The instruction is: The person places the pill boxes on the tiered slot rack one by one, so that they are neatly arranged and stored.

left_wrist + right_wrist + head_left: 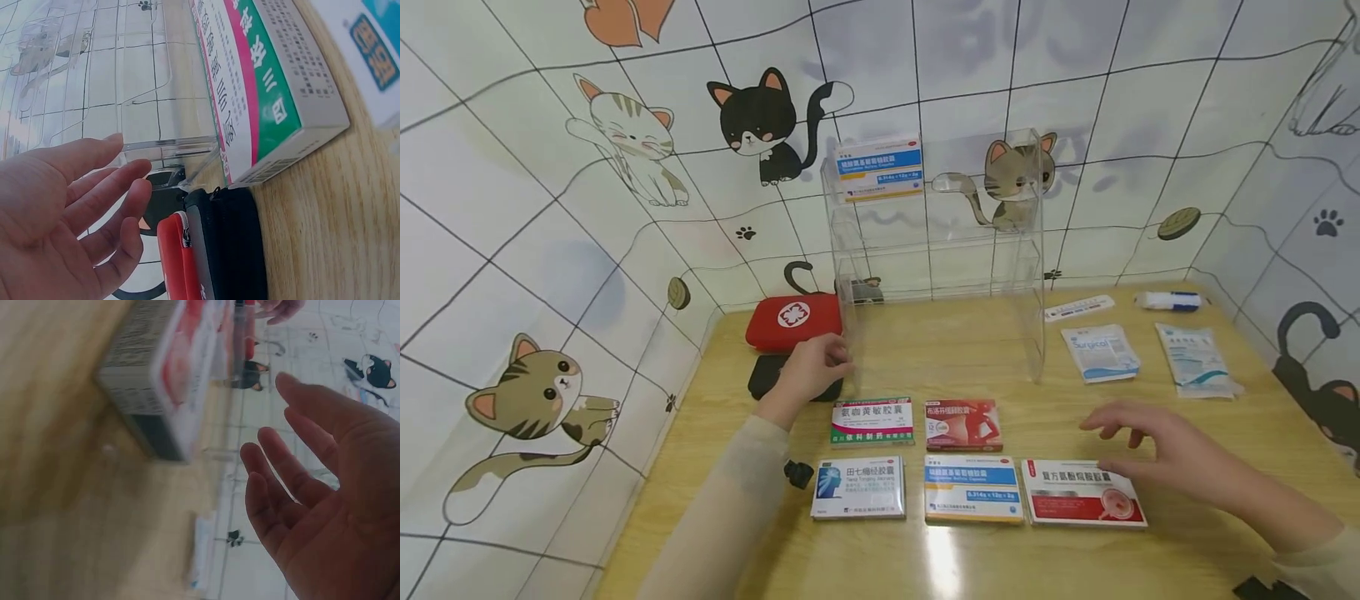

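My left hand is at the lower left of a clear plastic rack, fingertips right at its side panel. In the left wrist view its fingers are loosely bent and apart. It overlaps a black case beneath a red first-aid case. Just in front lies a green, white and magenta capsule box. My right hand hovers at the right, fingers spread and relaxed, holding nothing. Its thumb overlaps the corner of a red and white capsule box.
A blue and white box stands on the rack's upper shelf. In front lie a red box, another blue and white box and a white box. Right of the rack are two packets, a thermometer pack and a marker.
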Motion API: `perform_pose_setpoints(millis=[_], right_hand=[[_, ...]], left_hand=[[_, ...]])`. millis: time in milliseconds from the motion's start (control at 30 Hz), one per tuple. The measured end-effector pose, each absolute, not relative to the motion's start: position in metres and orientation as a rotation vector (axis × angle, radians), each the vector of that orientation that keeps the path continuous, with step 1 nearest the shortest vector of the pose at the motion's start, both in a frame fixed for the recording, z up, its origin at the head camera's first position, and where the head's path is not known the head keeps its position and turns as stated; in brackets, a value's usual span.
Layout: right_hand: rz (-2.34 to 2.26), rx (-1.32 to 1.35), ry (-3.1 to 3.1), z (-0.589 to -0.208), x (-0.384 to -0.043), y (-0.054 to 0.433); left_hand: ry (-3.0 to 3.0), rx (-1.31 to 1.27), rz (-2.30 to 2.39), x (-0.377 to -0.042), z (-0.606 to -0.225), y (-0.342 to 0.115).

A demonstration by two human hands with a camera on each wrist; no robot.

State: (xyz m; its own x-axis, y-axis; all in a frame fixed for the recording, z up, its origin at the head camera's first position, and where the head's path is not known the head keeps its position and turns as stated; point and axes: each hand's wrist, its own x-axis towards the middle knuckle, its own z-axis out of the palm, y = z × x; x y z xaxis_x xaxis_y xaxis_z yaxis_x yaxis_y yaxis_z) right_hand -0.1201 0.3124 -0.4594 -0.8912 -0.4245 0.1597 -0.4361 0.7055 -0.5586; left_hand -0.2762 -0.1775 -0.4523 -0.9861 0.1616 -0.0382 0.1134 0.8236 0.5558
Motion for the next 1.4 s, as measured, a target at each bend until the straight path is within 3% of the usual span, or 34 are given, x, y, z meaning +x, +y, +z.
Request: perform_pose_setpoints(millis=[367, 633, 1067, 1400], right_hand=[[0.982, 0.673, -2.992, -0.494, -0.102, 0.344], [0.876, 0.488, -3.191, -0.508, -0.093, 0.351], [1.267, 0.201, -3.123, -0.491, -0.099, 0.347], [1.361, 0.306, -2.830, -0.469, -0.119, 0.340]], left_hand=[[2.905, 0.213, 0.873, -0.275, -0.448, -0.177], [2.901, 0.218, 0.864, -0.270, -0.450, -0.177], [2.921, 0.208, 0.878, -0.275, -0.449, -0.178], [2.914, 0.221, 0.892, -0.275, -0.451, -0.178]])
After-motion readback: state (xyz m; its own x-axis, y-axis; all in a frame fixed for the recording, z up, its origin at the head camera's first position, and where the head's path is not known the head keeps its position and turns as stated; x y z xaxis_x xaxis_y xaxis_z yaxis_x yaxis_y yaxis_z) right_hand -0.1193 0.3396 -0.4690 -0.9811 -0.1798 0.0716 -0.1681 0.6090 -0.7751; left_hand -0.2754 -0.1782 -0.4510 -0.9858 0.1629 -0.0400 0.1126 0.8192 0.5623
